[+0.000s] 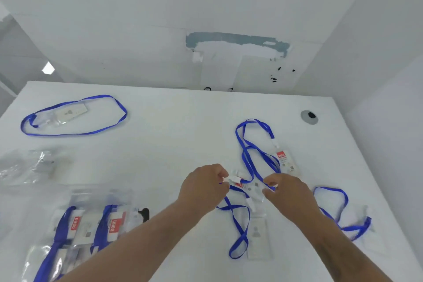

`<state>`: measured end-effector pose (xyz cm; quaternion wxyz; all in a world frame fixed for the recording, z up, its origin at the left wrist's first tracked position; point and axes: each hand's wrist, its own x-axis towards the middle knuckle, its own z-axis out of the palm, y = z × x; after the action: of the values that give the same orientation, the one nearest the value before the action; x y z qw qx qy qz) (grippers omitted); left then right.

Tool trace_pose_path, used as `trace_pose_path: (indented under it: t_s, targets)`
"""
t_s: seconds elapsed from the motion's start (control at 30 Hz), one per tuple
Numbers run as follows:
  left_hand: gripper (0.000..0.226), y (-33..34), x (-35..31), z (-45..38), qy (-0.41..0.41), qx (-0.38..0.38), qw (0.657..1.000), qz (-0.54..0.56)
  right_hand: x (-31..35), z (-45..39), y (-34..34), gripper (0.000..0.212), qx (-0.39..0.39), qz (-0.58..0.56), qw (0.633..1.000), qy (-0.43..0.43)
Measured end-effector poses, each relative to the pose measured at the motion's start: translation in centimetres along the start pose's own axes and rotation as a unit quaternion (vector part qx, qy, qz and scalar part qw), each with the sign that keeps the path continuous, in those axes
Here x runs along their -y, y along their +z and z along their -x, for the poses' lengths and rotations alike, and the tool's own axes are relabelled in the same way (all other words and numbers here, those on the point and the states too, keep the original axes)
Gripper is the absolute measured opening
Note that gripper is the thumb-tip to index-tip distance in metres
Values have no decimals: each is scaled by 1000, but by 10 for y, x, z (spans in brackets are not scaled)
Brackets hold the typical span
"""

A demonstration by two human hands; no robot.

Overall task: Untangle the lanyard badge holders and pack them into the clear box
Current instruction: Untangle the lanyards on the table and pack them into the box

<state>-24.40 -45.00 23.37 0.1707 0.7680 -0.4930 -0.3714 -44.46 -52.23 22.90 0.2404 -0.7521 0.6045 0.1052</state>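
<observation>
Several blue lanyards lie tangled on the white table, with clear badge holders at their ends. One badge holder with a red label lies at the right; another lies nearer me. My left hand pinches the white clip end of a badge holder that lies between both hands. My right hand pinches the other end of it together with a blue strap. A separate untangled lanyard with its badge holder lies at the far left. The clear box at bottom left holds packed lanyards.
A crumpled clear plastic bag lies at the left edge. A round grommet hole sits in the table's far right corner. Another blue strap loop trails at the right, near the table edge. White walls close in behind and to the right.
</observation>
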Motion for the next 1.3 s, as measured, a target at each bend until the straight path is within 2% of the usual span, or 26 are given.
trace_pose_path:
  t_s: [0.2,0.37,0.53,0.6,0.7,0.77,0.87,1.0,1.07,1.13,1.2,1.3]
  targets:
    - [34,49,-10,-46,49,-16,989,-142,-18,-25,24,36,31,3,1000,1]
    - [39,69,-9,-73,82,27,959,-270,-23,-39,34,38,22,-9,1000,-19]
    - [34,74,-14,-86,117,33,942,-314,-28,-48,34,40,8,-32,999,-24]
    - [33,72,-17,-88,126,37,952,-278,-27,-51,29,45,-13,-37,998,-43]
    - [32,60,-26,-85,123,39,971,-200,-20,-54,15,54,-46,-23,992,-118]
    - [31,47,-34,-82,113,45,983,-137,-11,-55,2,52,-56,-18,985,-164]
    - [25,21,-43,-73,105,42,993,-19,1,-57,-20,39,-71,-26,981,-177]
    - [22,-8,-54,-58,82,35,987,136,17,-54,-53,30,-101,-52,977,-179]
    - [20,-20,-57,-50,88,20,976,201,29,-50,-68,30,-101,-71,975,-185]
    - [14,-31,-59,-41,77,13,960,268,41,-45,-79,21,-107,-96,970,-196]
    - [23,-37,-58,-35,63,12,953,295,52,-41,-89,18,-118,-150,959,-210]
    - [28,-49,-47,-28,27,18,956,292,61,-35,-102,32,-141,-246,936,-209]
